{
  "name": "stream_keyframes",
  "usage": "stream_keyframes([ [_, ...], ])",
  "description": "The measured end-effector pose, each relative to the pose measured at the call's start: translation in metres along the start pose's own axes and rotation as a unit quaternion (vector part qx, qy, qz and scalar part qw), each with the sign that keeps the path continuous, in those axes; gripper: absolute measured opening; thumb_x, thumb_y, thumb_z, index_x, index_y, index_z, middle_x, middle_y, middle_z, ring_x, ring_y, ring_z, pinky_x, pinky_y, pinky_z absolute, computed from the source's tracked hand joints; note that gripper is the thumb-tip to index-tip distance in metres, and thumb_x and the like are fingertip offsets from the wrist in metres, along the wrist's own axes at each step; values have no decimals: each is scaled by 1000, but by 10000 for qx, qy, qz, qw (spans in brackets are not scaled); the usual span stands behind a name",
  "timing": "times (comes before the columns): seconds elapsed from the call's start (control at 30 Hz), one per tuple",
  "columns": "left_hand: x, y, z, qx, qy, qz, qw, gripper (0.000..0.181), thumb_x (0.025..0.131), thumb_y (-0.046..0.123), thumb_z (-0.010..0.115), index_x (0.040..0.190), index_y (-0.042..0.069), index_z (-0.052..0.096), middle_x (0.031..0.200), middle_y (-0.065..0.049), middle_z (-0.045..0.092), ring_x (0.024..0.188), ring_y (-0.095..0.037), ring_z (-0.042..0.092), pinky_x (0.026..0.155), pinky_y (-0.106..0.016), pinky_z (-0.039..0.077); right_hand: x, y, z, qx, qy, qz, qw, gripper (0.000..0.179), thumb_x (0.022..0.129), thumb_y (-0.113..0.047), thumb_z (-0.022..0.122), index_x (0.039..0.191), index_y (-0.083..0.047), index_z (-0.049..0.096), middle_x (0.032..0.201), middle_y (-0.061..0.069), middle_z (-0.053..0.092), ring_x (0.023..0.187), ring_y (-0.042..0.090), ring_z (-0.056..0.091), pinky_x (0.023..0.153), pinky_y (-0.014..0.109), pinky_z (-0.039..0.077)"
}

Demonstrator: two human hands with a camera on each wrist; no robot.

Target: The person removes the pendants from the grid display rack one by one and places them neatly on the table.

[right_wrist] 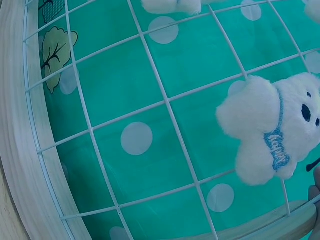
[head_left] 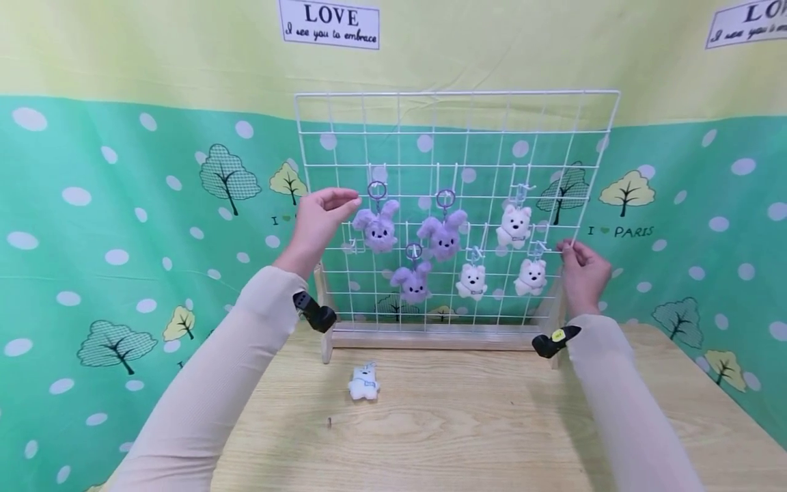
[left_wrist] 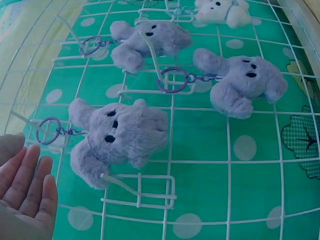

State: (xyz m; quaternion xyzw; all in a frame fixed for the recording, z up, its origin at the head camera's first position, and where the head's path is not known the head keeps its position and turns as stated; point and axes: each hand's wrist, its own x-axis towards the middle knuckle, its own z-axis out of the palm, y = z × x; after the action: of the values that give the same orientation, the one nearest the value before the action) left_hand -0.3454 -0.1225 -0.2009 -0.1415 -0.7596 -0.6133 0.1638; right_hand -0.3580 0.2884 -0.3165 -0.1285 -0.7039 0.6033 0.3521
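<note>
A white wire grid panel (head_left: 492,147) stands upright in a wooden base, with plush keychains hung on its hooks. My left hand (head_left: 326,217) is raised at the panel's left side, beside the ring of the upper-left purple rabbit keychain (head_left: 378,229). In the left wrist view its loosely bent fingers (left_wrist: 31,190) hold nothing. At the panel's right edge, my right hand (head_left: 585,272) pinches the edge wire between thumb and fingers. The nearest plush to it is a white bear keychain (head_left: 531,277) with a blue collar, also large in the right wrist view.
Two more purple rabbits (head_left: 444,236) and two more white bears (head_left: 514,227) hang on the panel. An unused hook (left_wrist: 140,192) sits below the upper-left rabbit. Another white bear keychain (head_left: 364,383) lies on the wooden table (head_left: 430,437), near a tiny dark piece (head_left: 328,422).
</note>
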Motion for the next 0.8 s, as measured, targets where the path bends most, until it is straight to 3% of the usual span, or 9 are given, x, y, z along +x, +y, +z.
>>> stream_keyframes([
  [0.53, 24, 2, 21, 249, 474, 10, 9986, 22, 88, 17, 67, 108, 8, 67, 105, -6, 67, 95, -13, 61, 84, -24, 50, 0, 1, 0, 121, -12, 76, 9999, 35, 92, -33, 58, 121, -13, 63, 117, -2, 66, 106, 7, 61, 90, 18, 47],
  [0.8, 28, 7, 30, 754, 781, -88, 9941, 19, 87, 17, 69, 103, 9, 69, 99, -6, 69, 87, -13, 62, 76, -23, 50, 3, 5, 3, 246, 123, -227, 9994, 32, 93, -25, 59, 118, -6, 64, 112, 2, 68, 99, 5, 64, 86, 15, 48],
])
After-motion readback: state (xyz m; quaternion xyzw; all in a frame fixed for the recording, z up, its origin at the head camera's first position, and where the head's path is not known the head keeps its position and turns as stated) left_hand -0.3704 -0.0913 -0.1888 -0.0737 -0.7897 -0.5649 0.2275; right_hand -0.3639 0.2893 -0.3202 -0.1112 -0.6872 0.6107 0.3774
